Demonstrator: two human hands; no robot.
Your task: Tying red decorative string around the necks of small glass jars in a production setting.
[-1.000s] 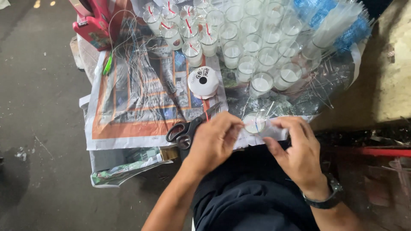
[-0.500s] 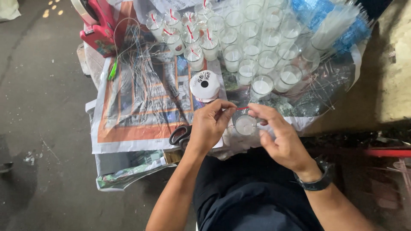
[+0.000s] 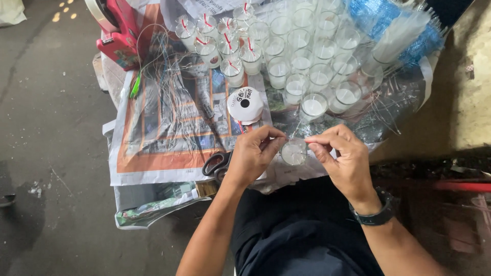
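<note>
A small clear glass filled with white wax (image 3: 293, 152) sits between my two hands at the near edge of the table. My left hand (image 3: 254, 155) curls around its left side, fingertips pinched at the rim. My right hand (image 3: 341, 154) pinches something thin over the glass top; it is too fine to identify. A dark watch is on my right wrist (image 3: 377, 216). Just behind my left hand lies a white spool (image 3: 245, 104) with a red strand.
Many wax-filled glasses (image 3: 302, 46) crowd the back of the table, several with red ribbon (image 3: 225, 43). Black-handled scissors (image 3: 217, 164) lie beside my left wrist on newspaper (image 3: 153, 138). Thin wires (image 3: 169, 76), a red tape dispenser (image 3: 116, 30) and blue wrap (image 3: 399, 25) lie further back.
The view shifted slightly. My hands have parted a little and lifted the glass into plain sight between them; my right fingers now pinch above its rim.
</note>
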